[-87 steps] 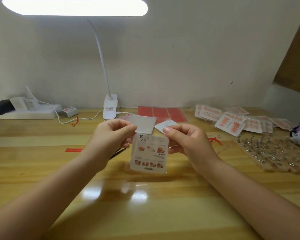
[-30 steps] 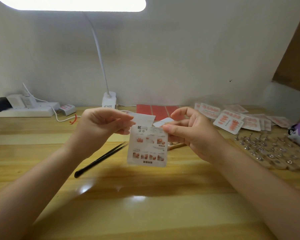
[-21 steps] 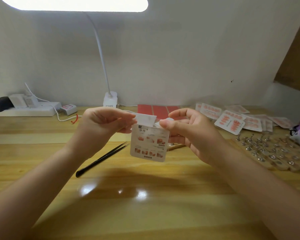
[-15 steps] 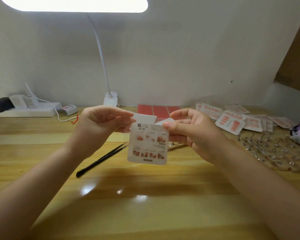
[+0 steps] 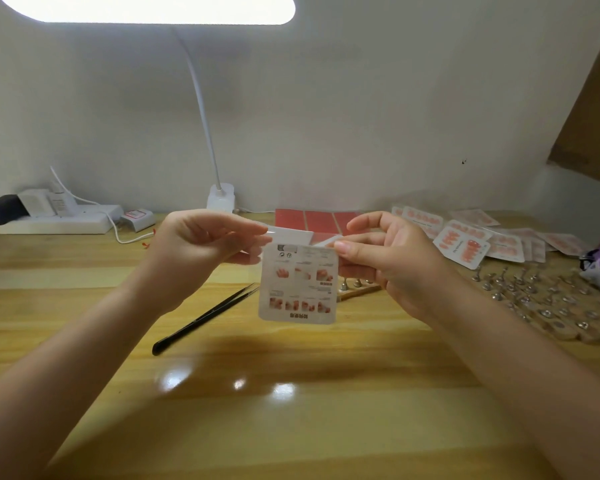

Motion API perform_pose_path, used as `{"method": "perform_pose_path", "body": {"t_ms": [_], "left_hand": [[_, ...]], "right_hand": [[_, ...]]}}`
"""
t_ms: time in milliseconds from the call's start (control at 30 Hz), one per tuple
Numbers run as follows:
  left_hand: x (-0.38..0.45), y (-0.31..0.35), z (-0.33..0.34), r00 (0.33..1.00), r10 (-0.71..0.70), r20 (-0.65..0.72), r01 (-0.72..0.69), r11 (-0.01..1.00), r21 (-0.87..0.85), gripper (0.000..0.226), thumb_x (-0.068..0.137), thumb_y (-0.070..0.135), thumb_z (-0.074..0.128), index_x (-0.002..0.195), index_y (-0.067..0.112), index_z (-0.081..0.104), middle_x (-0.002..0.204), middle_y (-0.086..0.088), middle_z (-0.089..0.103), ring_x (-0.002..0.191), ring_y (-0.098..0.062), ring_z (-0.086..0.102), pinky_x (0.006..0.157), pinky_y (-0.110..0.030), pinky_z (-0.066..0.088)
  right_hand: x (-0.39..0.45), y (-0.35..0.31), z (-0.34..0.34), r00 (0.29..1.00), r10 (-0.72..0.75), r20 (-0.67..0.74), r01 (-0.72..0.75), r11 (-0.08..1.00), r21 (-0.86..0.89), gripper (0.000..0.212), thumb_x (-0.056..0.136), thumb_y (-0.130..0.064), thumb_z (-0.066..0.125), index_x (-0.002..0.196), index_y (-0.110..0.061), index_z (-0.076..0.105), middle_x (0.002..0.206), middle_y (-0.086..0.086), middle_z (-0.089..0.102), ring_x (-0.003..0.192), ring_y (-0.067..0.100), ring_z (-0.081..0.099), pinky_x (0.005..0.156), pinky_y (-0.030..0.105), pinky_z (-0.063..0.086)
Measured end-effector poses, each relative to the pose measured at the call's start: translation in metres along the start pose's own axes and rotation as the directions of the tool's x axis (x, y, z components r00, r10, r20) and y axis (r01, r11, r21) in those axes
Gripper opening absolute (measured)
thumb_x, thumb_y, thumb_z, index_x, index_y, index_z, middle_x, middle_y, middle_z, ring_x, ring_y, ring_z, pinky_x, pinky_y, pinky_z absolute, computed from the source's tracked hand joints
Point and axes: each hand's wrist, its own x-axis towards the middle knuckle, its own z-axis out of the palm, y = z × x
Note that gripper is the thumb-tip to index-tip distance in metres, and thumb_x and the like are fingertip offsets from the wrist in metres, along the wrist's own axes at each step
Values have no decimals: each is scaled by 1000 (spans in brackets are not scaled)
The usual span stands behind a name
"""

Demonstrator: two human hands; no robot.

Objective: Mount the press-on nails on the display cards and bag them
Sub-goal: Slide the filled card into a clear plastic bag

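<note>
I hold a white display card (image 5: 298, 284) upright above the table, its printed back with small nail pictures facing me. It sits in a clear bag whose flap (image 5: 291, 234) stands up over the card's top edge. My left hand (image 5: 201, 247) pinches the top left corner at the flap. My right hand (image 5: 392, 258) pinches the top right corner with thumb and forefinger. Several finished bagged cards with pink nails (image 5: 465, 245) lie at the back right.
Black tweezers (image 5: 205, 318) lie on the wooden table (image 5: 291, 410) left of the card. A red sticker sheet (image 5: 312, 220) and lamp base (image 5: 221, 199) stand behind. Wooden strips with metal nail stands (image 5: 551, 303) fill the right. A power strip (image 5: 56, 220) sits far left.
The card has stayed between both hands, shifting slightly up and down. My fingers have kept working at its top edge and the bag flap.
</note>
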Motion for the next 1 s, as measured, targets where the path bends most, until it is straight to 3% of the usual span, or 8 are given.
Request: {"method": "perform_pose_path", "body": {"t_ms": [100,167,233,367,500,733,833,1000], "left_hand": [[3,1,-2,993,-95,-73,100,993,62,22,94,3,53,108,16,65,91,-4,76,88,-27,71,75,-33,60],[4,9,-1,989,-102,-109,115,986,122,17,95,18,59,111,20,60,97,0,75,92,-21,70,80,-33,58],[3,20,5,994,-102,-40,109,965,238,34,83,45,68,111,26,62,101,6,74,94,-10,69,82,-28,55],[-5,31,29,970,-212,120,138,884,447,49,58,62,68,97,31,72,93,21,72,86,2,67,73,-17,54],[-5,24,34,968,-244,67,198,895,399,14,69,30,81,79,26,73,81,15,73,74,-2,69,62,-14,53],[-5,22,36,955,-282,92,236,909,344,18,74,4,80,78,19,71,74,8,74,68,-4,70,59,-16,54],[-6,22,37,958,-279,60,242,907,344,21,69,5,83,80,18,70,74,5,75,68,-7,71,60,-19,57],[-3,24,32,919,-388,67,355,889,290,42,51,30,84,89,19,69,75,4,76,70,-8,72,57,-14,52]], "right_hand": [[-4,-2,1,989,-115,-88,91,966,-242,21,87,-6,68,99,-15,53,83,3,76,80,18,73,70,29,60],[-8,-3,4,975,-211,-76,162,898,-410,21,88,-11,68,100,-20,54,83,-4,76,78,10,72,71,28,60],[-12,-3,11,958,-287,-29,239,847,-475,22,88,-12,69,99,-24,54,83,-6,75,78,6,70,68,24,58],[-17,-1,24,937,-341,71,328,797,-507,27,86,-11,70,100,-28,54,82,-6,74,78,1,69,65,15,53],[-19,-1,26,939,-323,113,334,793,-509,29,86,-10,71,104,-26,54,83,-5,74,81,5,70,73,25,58],[-19,0,26,968,-222,114,250,880,-403,35,82,-17,75,108,-24,53,86,-1,75,81,15,72,75,43,60],[-18,-1,24,986,-122,117,156,919,-363,45,75,-23,82,109,-24,52,87,-2,75,80,12,72,68,37,62],[-14,-3,15,990,-82,112,115,933,-341,46,73,-15,82,109,-17,54,84,1,76,79,16,74,77,39,60]]}}
